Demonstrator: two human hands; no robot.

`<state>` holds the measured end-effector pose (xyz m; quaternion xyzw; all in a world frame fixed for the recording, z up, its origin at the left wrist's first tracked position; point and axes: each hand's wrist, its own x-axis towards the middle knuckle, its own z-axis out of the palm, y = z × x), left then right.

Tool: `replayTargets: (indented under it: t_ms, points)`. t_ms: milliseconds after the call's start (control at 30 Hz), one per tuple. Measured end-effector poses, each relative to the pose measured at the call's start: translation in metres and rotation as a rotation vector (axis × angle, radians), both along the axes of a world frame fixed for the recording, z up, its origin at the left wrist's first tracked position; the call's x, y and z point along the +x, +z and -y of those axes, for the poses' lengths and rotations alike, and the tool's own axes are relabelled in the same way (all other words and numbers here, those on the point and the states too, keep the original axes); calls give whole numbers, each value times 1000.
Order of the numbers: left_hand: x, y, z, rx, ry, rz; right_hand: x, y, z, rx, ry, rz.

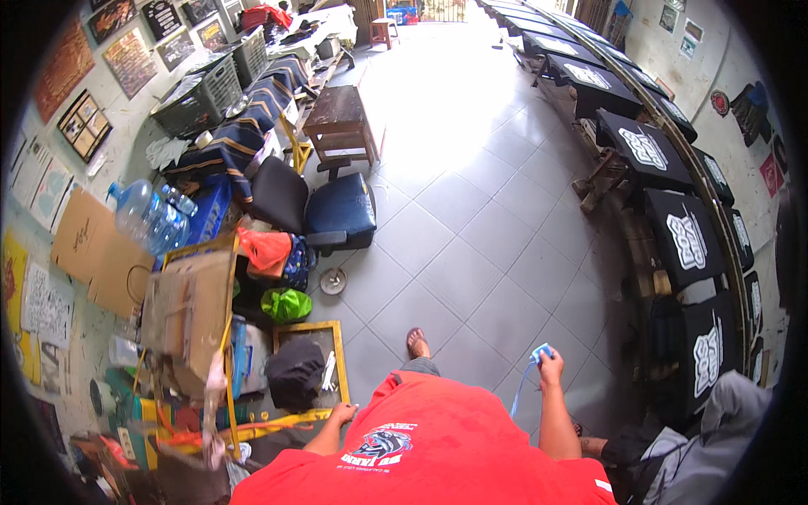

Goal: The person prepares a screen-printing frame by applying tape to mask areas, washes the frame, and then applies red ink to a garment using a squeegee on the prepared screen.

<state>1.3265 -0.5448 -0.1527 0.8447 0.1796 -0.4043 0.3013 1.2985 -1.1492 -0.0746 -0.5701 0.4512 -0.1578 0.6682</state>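
I have the small light-blue object [542,350] clamped in the right hand [551,365], its thin blue strap [519,390] hanging below leftward, well apart from the left hand [342,413], whose grip I cannot tell, near the yellow rectangular frame [340,362].

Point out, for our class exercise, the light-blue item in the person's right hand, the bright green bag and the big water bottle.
Light-blue item [540,351]: head view, on its exposed body.
Green bag [286,305]: head view, front middle.
Water bottle [156,220]: head view, side wall.
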Motion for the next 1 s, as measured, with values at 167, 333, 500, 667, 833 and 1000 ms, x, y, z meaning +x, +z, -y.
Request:
replayTargets:
  t_ms: [167, 333, 500, 667, 833, 1000]
  points:
    - [224, -16, 55, -86, -225, 90, 45, -31, -8, 103, -18, -182]
    - [474, 86, 150, -69, -338, 552, 77, -61, -4, 118, -164, -472]
    - [658, 148, 223, -141, -172, 651, 190, -55, 41, 117, -117, -573]
    - [734, 137, 251, -45, -108, 601, 364, -83, 171, 58, -17, -399]
    - [820, 127, 262, -7, 27, 619, 602, -32, 287, -142, 159, -153]
    - [962, 127, 257, 14, 80, 785, 779, 27, 311, -69, 184, -27]
